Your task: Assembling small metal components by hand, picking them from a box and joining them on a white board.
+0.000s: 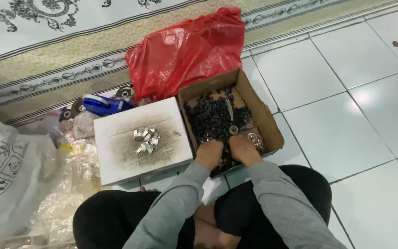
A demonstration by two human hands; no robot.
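An open brown cardboard box (264,121) lies on the tiled floor, filled with several small black parts (213,117). My left hand (209,153) and my right hand (243,150) are both pushed into the near end of the box, fingers buried among the black parts. What the fingers hold is hidden. A round grey piece (233,130) sits just beyond my right hand. To the left of the box a white smudged box lid (116,157) carries a small pile of silvery metal pieces (146,139).
A red plastic bag (187,50) lies behind the boxes. A blue tape dispenser (102,104) and clear plastic bags (70,184) sit at left, next to a white printed sack (5,175). A patterned carpet (47,60) runs along the back. My crossed legs are below.
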